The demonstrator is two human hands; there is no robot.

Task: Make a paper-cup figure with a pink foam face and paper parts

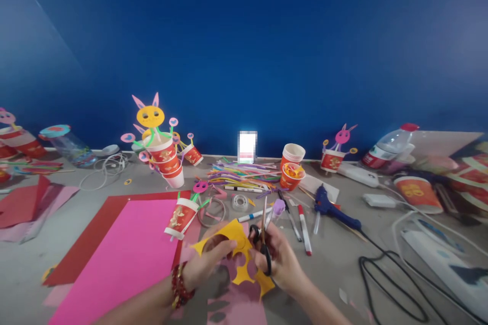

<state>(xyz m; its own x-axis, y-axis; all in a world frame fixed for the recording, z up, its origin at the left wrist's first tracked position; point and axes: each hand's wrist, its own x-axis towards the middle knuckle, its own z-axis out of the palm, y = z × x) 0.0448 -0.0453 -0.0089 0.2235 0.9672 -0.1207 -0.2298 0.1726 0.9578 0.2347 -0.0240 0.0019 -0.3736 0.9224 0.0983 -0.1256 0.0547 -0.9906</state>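
Observation:
My left hand [209, 261], a beaded bracelet on its wrist, is closed on a sheet of yellow paper [238, 231] with round holes cut in it. My right hand [281, 259] grips scissors [265, 244] by their black handles, blades pointing up and away from me. The scissors are beside the sheet's right edge; I cannot tell whether the right fingers also touch the paper. Beneath lies pink paper [238, 304] with cut-outs. Left of my hands a decorated paper cup [181, 218] leans over, and a bright pink sheet [125, 259] lies on a red one [82, 249].
Beyond my hands are a tape roll [240, 203], several markers [305, 228] and a pile of pipe cleaners [244, 175]. A blue glue gun [335, 208] trails a black cable [396, 284] at right. Stacked cup figures [162, 150] stand before the blue wall [244, 51].

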